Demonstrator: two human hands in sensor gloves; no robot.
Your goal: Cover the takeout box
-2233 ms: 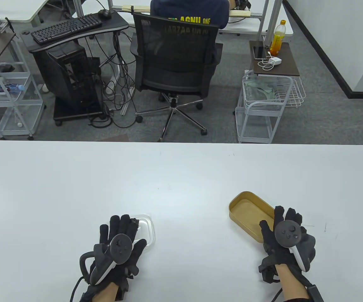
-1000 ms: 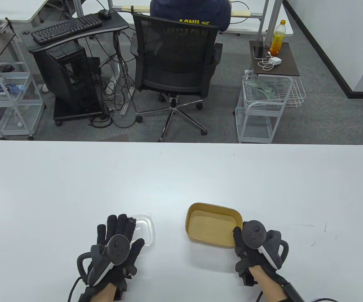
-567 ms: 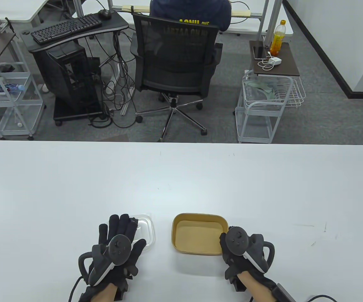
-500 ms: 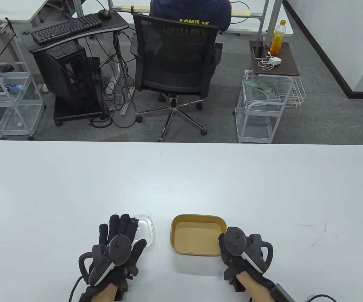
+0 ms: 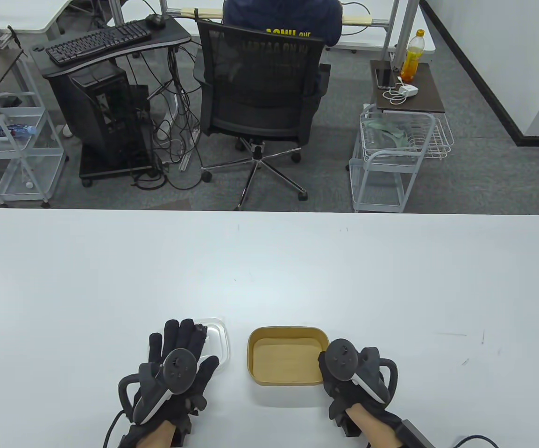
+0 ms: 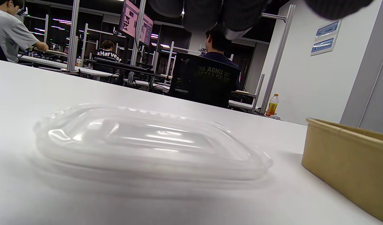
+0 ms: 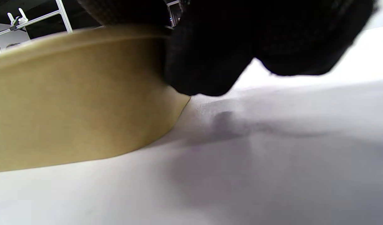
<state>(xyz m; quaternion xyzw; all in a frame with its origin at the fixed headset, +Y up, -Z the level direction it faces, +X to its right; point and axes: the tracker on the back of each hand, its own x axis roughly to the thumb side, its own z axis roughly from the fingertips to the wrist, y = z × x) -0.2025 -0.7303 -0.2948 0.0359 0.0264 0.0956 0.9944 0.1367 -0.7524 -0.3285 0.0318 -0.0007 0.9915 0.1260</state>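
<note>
The rectangular tan takeout box (image 5: 284,357) looks like matt kraft paperboard, smooth-walled with a rolled rim. The clear rectangular lid (image 6: 147,143) is glossy thin plastic with moulded ridges. The white table (image 5: 269,270) is smooth and matt. Both black gloves, left hand (image 5: 176,368) and right hand (image 5: 351,373), are knitted cloth.

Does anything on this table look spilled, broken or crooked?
Nothing stands out. The brown paper takeout box sits flat and empty, and the clear plastic lid lies flat beside it, undamaged; no spills on the white table.
</note>
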